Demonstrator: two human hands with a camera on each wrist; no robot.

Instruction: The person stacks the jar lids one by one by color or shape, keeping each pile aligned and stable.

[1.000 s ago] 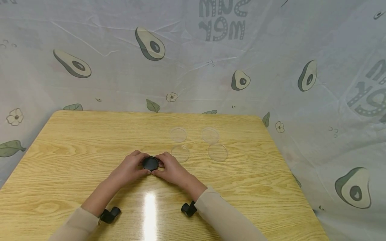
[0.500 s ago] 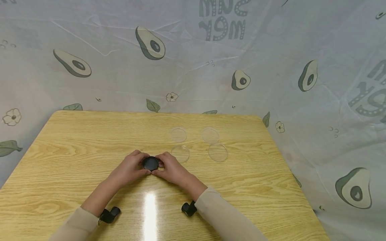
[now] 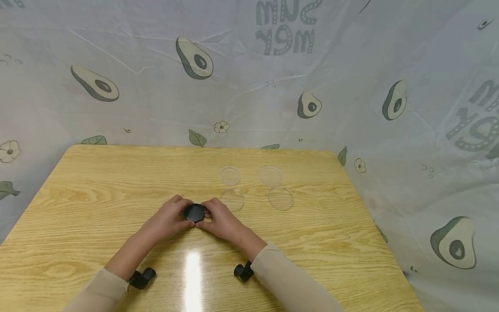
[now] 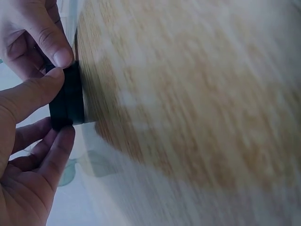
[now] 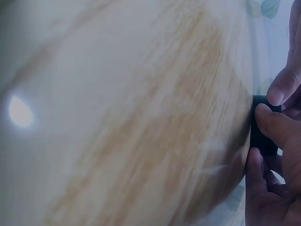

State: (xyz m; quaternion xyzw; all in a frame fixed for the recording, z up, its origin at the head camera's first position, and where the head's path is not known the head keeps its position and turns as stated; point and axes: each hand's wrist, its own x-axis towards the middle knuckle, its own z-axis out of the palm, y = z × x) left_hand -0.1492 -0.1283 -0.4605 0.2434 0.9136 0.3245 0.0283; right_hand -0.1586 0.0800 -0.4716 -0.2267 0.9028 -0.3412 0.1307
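A short black cylinder (image 3: 194, 213) with a rimmed, flat round top rests on the wooden table, left of centre in the head view. My left hand (image 3: 168, 217) grips its left side between thumb and fingers. From the right, my right hand (image 3: 221, 220) pinches the opposite side, and the two thumbs meet at the near edge. In the left wrist view the black cylinder (image 4: 68, 101) shows its dark side wall, standing against the tabletop. Fingers cover part of the same cylinder (image 5: 264, 132) in the right wrist view.
Several clear round discs lie beyond and right of my hands, among them a near right disc (image 3: 280, 199) and a far left disc (image 3: 230, 176). The wooden table (image 3: 117, 173) ends at a hanging cloth (image 3: 249, 86) printed with avocados. Wrist cameras (image 3: 142, 278) sit under both forearms.
The head view has shifted very slightly. Both hands keep the same hold on the black cylinder, which stays in place.
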